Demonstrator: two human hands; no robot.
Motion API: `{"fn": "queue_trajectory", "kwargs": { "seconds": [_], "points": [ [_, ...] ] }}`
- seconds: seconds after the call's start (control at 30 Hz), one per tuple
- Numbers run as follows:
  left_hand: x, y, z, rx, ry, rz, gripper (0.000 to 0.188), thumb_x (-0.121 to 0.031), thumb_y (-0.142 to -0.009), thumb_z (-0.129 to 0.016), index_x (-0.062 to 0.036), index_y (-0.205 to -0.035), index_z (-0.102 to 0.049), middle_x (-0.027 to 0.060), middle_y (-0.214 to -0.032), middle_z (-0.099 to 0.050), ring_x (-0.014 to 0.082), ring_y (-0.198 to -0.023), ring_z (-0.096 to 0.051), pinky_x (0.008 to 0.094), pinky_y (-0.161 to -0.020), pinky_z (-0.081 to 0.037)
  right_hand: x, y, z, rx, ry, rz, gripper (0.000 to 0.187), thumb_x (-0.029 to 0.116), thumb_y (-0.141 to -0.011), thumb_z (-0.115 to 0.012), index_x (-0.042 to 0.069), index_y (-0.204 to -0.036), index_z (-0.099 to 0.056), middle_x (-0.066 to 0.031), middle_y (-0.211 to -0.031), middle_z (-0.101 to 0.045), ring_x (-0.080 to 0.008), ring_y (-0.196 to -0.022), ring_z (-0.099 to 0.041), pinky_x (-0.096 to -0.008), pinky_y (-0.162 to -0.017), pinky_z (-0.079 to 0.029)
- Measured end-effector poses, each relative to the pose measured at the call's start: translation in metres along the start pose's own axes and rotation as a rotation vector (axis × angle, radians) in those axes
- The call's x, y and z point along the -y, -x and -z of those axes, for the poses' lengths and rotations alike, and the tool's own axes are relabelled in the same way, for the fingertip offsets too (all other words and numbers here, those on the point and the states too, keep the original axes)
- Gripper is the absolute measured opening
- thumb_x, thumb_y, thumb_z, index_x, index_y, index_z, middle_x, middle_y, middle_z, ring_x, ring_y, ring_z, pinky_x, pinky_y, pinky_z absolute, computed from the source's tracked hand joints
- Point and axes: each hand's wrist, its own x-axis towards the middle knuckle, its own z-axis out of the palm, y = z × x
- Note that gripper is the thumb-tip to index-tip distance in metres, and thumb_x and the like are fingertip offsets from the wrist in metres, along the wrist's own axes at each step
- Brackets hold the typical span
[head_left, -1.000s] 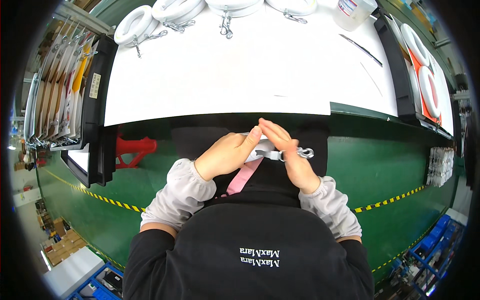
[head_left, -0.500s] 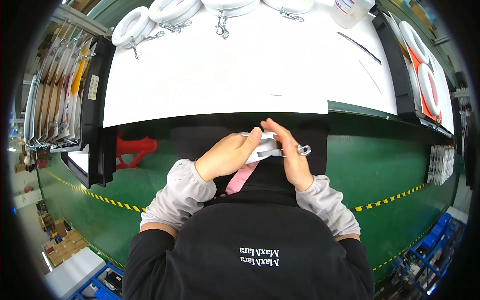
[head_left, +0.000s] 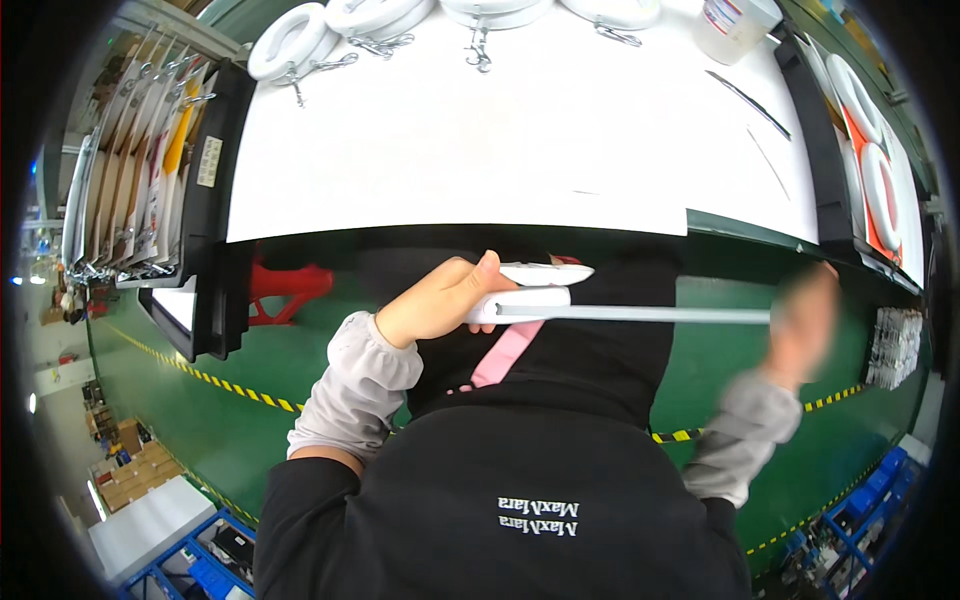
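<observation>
My left hand point(head_left: 435, 300) is closed around the white plastic body of a retractable leash point(head_left: 535, 300), thumb on top, above my lap. A flat pale grey strap point(head_left: 660, 315) runs straight and taut from that body to the right. My right hand point(head_left: 806, 325), blurred by motion, is at the strap's far end, well out to my right. Its fingers are smeared, but the drawn-out strap ends in its grip. The clip at that end cannot be made out.
White ring-shaped leashes point(head_left: 495, 15) with metal clips line the back of the white table point(head_left: 450, 150). A plastic tub point(head_left: 735, 30) and a black pen point(head_left: 748, 103) lie at the right. Black bins hold carded packs point(head_left: 120, 190) on the left and white rings point(head_left: 880, 195) on the right.
My right hand has swung far to the right, away from my left. The strap now stretches out of the leash body between them. My left hand keeps its hold.
</observation>
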Motion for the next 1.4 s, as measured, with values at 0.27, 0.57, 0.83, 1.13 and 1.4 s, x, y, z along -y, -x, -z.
{"fn": "queue_trajectory", "kwargs": {
  "seconds": [0.27,0.57,0.83,1.13,1.4],
  "points": [
    [-0.002,0.013,0.042,0.028,-0.107,-0.004,0.056,-0.045,-0.098,-0.035,0.0009,-0.089,-0.067,0.0055,-0.060,-0.057,0.0120,-0.053,-0.051,0.0261,-0.052,-0.044,0.395,0.120,0.069,-0.322,0.397,0.680,0.054,0.035,-0.100,-0.020,-0.007,-0.114,-0.050,-0.0014,-0.060,-0.029,-0.0110,-0.047,-0.025,-0.0255,-0.041,-0.021],
    [-0.005,0.018,0.033,0.197,-0.371,0.128,0.036,-0.037,-0.090,-0.055,-0.0013,-0.088,-0.061,0.0048,-0.066,-0.060,0.0122,-0.058,-0.056,0.0263,-0.054,-0.045,0.315,0.067,0.068,-0.198,0.459,0.521,0.048,0.033,-0.100,-0.031,-0.006,-0.122,-0.047,-0.0011,-0.064,-0.031,-0.0104,-0.049,-0.026,-0.0239,-0.042,-0.022],
    [-0.009,0.007,0.013,0.379,-0.244,0.265,0.026,-0.023,-0.085,-0.067,-0.0007,-0.092,-0.055,0.0063,-0.071,-0.065,0.0111,-0.065,-0.064,0.0243,-0.061,-0.049,0.243,0.021,0.047,-0.002,0.404,0.258,0.041,0.026,-0.100,-0.034,-0.006,-0.122,-0.048,-0.0011,-0.066,-0.031,-0.0103,-0.049,-0.028,-0.0248,-0.044,-0.025],
    [-0.015,-0.017,-0.011,0.350,-0.086,0.157,0.047,-0.040,-0.099,-0.033,-0.0007,-0.098,-0.059,0.0044,-0.068,-0.060,0.0119,-0.055,-0.055,0.0256,-0.056,-0.045,-0.041,-0.004,-0.025,0.024,0.324,-0.081,0.042,0.036,-0.098,-0.041,-0.002,-0.114,-0.051,0.0006,-0.069,-0.035,-0.0088,-0.057,-0.032,-0.0242,-0.051,-0.032],
    [-0.053,-0.022,-0.045,0.288,-0.087,0.066,0.048,-0.040,-0.099,-0.036,-0.0005,-0.080,-0.055,0.0024,-0.067,-0.057,0.0097,-0.058,-0.054,0.0234,-0.056,-0.045,-0.190,0.037,-0.036,0.616,1.420,-0.070,0.051,0.039,-0.101,-0.026,0.001,-0.122,-0.054,-0.0165,-0.113,-0.057,-0.0249,-0.109,-0.052,-0.0347,-0.096,-0.038]
  ]
}}
